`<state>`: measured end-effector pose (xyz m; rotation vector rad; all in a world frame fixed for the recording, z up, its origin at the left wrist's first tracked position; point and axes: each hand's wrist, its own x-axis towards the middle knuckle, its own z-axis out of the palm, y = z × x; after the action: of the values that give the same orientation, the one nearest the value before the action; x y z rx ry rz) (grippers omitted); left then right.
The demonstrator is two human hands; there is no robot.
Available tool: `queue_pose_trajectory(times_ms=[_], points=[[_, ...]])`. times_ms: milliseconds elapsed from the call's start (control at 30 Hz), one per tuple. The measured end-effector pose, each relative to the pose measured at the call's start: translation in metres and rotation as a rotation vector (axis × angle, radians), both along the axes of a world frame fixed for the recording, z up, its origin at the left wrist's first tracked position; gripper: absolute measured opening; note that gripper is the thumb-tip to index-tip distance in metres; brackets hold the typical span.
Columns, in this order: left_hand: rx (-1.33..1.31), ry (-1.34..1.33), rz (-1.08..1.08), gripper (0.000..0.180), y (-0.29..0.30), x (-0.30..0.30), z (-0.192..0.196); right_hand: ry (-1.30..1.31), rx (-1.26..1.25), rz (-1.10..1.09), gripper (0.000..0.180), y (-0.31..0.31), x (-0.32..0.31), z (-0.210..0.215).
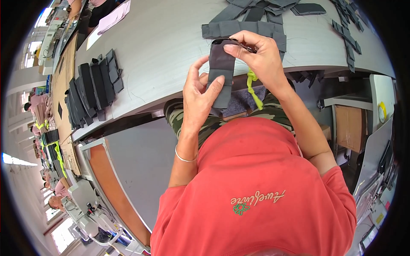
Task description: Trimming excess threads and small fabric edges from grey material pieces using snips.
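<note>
A dark grey fabric strip [222,64] hangs upright between my hands, just over the front edge of the table. My left hand [198,91] is closed on its left side, thumb lying across the front of the lower part. At the upper end my right hand [260,55] pinches a dark, shinier part of the strip between thumb and fingers; what lies behind those fingers is hidden. Just beyond the strip, more dark grey fabric strips [239,27] lie crossed in a loose pile. A yellow-green ribbon [254,89] dangles below my right hand.
Bundled dark strips [94,85] lie on the left of the pale table [153,51], pink sheets [114,17] behind them. Further strips [348,38] lie far right. Below right is a shelf with a cardboard box [350,128]. Sewing machines and other people appear far left.
</note>
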<state>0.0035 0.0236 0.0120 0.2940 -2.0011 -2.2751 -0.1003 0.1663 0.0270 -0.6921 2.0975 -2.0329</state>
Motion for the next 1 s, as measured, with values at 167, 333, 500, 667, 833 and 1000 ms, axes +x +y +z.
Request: queue_pose_trajectory(times_ms=[167,333,500,667,833,1000], points=[[-0.033,-0.092,0.064,0.019,-0.009,-0.002,-0.012,-0.071,-0.012,0.03,0.011,-0.001,0.009,-0.004],[0.01,-0.026,0.226,0.018,-0.009,-0.001,-0.017,0.412,0.164,0.109,0.021,0.003,0.027,-0.019],[0.185,-0.05,0.265,0.02,-0.016,-0.002,-0.021,0.493,0.315,0.025,0.029,0.002,0.034,-0.024],[0.151,-0.055,0.204,0.019,-0.017,-0.001,-0.018,0.493,0.388,0.088,0.024,0.005,0.031,-0.019],[-0.005,-0.092,0.253,0.022,-0.014,0.0,-0.015,0.583,0.357,0.109,0.023,0.013,0.02,0.0],[-0.085,-0.129,0.23,0.023,-0.014,0.0,-0.016,0.894,0.528,-0.013,0.026,0.018,0.006,0.0]])
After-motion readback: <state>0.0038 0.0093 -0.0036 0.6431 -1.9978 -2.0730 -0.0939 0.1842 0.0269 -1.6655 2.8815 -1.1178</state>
